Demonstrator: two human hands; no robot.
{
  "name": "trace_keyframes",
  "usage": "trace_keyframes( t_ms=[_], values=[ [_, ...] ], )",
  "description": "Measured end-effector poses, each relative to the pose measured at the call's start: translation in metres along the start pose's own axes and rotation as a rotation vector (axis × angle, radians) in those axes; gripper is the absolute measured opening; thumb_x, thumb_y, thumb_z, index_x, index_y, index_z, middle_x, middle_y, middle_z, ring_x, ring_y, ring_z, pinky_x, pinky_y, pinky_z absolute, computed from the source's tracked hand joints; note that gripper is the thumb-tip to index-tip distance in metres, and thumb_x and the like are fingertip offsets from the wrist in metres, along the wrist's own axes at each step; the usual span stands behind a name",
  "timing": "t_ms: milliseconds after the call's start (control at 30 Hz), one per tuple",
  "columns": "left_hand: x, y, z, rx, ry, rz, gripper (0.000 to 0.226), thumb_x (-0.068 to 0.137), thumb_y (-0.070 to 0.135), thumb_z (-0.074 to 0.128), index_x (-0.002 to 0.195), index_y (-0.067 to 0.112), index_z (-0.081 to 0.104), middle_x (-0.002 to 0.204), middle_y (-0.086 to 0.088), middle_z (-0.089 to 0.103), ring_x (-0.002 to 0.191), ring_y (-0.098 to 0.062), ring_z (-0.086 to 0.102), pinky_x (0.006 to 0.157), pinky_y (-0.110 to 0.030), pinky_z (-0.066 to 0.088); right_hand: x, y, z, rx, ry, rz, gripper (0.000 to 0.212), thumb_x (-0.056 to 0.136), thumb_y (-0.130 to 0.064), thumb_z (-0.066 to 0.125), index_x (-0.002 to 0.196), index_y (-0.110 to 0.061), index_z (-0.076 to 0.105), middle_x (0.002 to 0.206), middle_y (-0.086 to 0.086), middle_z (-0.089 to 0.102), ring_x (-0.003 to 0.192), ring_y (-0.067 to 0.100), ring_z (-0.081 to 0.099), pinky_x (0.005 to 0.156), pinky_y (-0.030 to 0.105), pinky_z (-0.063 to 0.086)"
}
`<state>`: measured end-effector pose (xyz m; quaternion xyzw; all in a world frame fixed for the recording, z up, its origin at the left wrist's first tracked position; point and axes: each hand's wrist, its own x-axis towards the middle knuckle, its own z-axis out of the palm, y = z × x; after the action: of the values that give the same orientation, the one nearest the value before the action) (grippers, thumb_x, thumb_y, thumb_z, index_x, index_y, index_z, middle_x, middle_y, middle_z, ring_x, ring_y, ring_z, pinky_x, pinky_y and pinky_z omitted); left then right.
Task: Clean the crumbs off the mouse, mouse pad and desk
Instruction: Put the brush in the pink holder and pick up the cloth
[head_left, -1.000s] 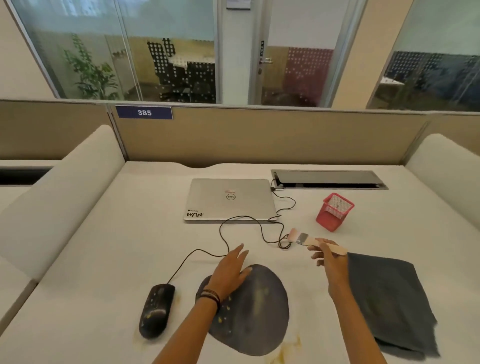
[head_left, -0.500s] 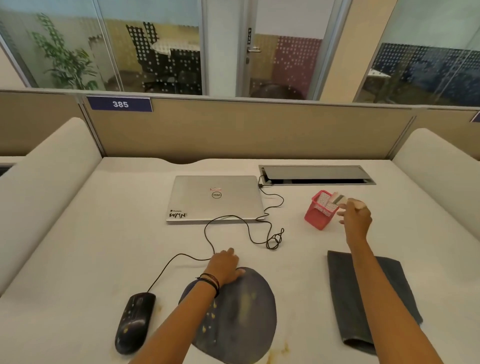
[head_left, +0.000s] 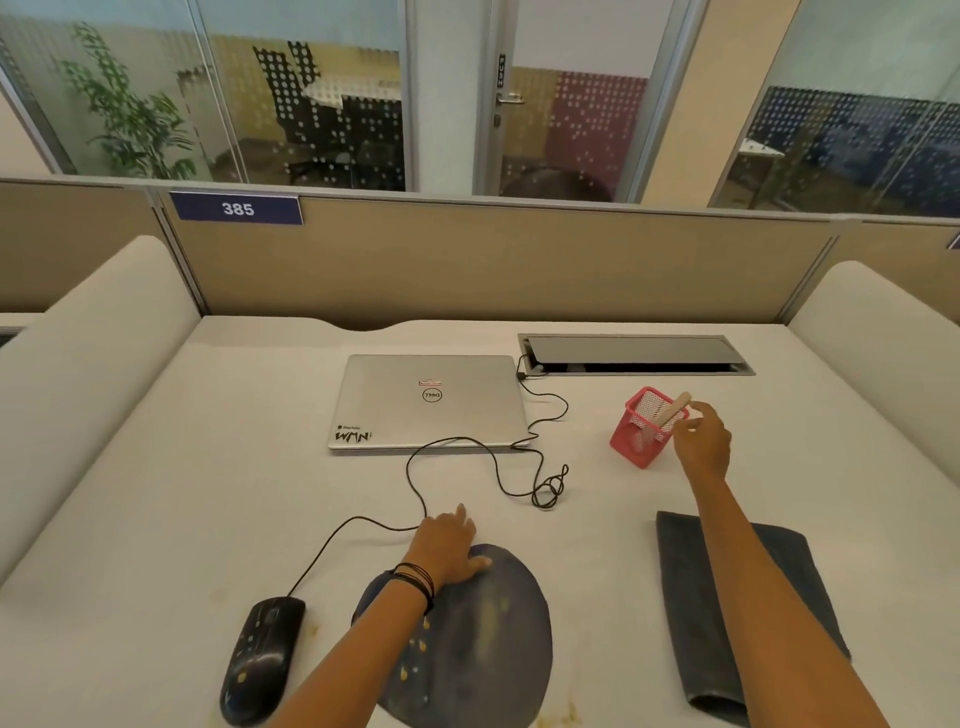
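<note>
A black wired mouse (head_left: 262, 660) speckled with crumbs lies at the front left of the white desk (head_left: 182, 493). Beside it is a dark round mouse pad (head_left: 483, 639) with yellow crumbs (head_left: 415, 647) scattered on it. My left hand (head_left: 447, 545) lies flat on the pad's far edge and holds nothing. A wooden-handled brush (head_left: 675, 410) stands bristles-down in a red mesh holder (head_left: 636, 447). My right hand (head_left: 701, 441) hovers right beside the handle, and I cannot tell whether the fingertips touch it.
A folded dark grey cloth (head_left: 696, 613) lies at the front right, under my right forearm. A closed silver laptop (head_left: 426, 400) sits at the back centre, with the mouse cable (head_left: 540, 483) looped in front of it. Behind is a cable hatch (head_left: 634, 353). Padded dividers flank the desk.
My right hand carried the brush from beside the pad back to the red holder, and the brush now stands inside it. My left hand stayed on the pad.
</note>
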<state>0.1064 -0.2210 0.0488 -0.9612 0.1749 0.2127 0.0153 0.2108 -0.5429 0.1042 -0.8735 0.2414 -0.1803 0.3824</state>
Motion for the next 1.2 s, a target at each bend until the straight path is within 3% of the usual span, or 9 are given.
trace_keyframes(
  t_ms=[133,300,400,667,767,867,1033,1200],
  values=[
    [0.002,-0.001,0.0,0.02,-0.016,0.003,0.071,0.094,0.055,0.036,0.145,0.006,0.029,0.158,-0.015,0.013,0.134,-0.031,0.038,0.109,-0.042,0.033,-0.025,0.011,-0.015,0.104,0.075,0.002,0.043,0.092,-0.005,0.054,0.133,-0.006,0.044,0.125,0.021,0.057,0.111,0.038,0.058,0.092,0.046,0.049],
    [0.001,-0.002,0.003,-0.015,-0.023,-0.007,0.071,0.094,0.057,0.035,0.146,0.009,0.028,0.159,-0.011,0.013,0.136,-0.028,0.037,0.113,-0.042,0.029,-0.076,0.048,-0.036,0.141,0.013,-0.023,0.032,0.092,-0.001,0.05,0.124,-0.001,0.053,0.126,0.022,0.056,0.109,0.036,0.057,0.084,0.034,0.046],
    [0.001,-0.001,0.005,-0.039,-0.006,-0.022,0.072,0.094,0.058,0.035,0.147,0.01,0.027,0.159,-0.01,0.012,0.138,-0.027,0.035,0.114,-0.041,0.028,-0.107,0.077,-0.046,0.089,-0.052,-0.049,0.029,0.091,0.001,0.051,0.119,0.001,0.058,0.125,0.022,0.056,0.114,0.034,0.053,0.096,0.037,0.043],
    [-0.002,0.04,0.019,-0.157,0.165,-0.184,0.058,0.1,0.044,0.028,0.149,0.015,0.018,0.159,-0.01,0.009,0.145,-0.025,0.019,0.118,-0.044,0.016,-0.147,0.143,-0.086,-0.021,0.218,0.106,0.026,0.088,0.003,0.052,0.113,0.0,0.061,0.127,0.025,0.049,0.119,0.041,0.045,0.099,0.051,0.041],
    [0.0,0.086,0.019,-0.194,0.287,-0.098,0.055,0.101,0.039,0.026,0.151,0.018,0.013,0.16,-0.01,0.006,0.148,-0.023,0.009,0.12,-0.043,0.005,-0.153,0.162,-0.099,-0.034,0.251,0.181,0.033,0.089,0.002,0.052,0.121,0.001,0.056,0.134,0.026,0.044,0.124,0.043,0.04,0.098,0.054,0.043],
    [0.005,0.136,0.016,-0.322,0.322,0.035,0.052,0.101,0.038,0.028,0.15,0.021,0.02,0.16,-0.005,0.012,0.148,-0.017,0.009,0.12,-0.039,-0.003,-0.152,0.178,-0.111,-0.024,0.225,0.248,0.039,0.091,-0.001,0.051,0.129,0.001,0.048,0.139,0.027,0.04,0.127,0.044,0.037,0.102,0.055,0.039],
    [0.012,0.204,0.007,-0.849,0.055,0.176,0.054,0.098,0.033,0.046,0.147,0.017,0.03,0.157,-0.005,0.022,0.146,-0.018,0.018,0.119,-0.032,0.014,-0.146,0.189,-0.121,0.018,0.099,0.224,0.042,0.095,-0.007,0.047,0.135,0.003,0.042,0.138,0.025,0.044,0.126,0.041,0.041,0.108,0.05,0.035],
    [0.009,0.238,0.006,-1.187,-0.101,0.165,0.052,0.096,0.024,0.051,0.143,0.012,0.033,0.152,-0.006,0.033,0.134,-0.014,0.037,0.108,-0.025,0.035,-0.141,0.193,-0.122,-0.039,0.049,0.278,0.045,0.097,-0.018,0.046,0.137,0.003,0.04,0.137,0.025,0.047,0.125,0.042,0.045,0.106,0.05,0.037]
  ],
)
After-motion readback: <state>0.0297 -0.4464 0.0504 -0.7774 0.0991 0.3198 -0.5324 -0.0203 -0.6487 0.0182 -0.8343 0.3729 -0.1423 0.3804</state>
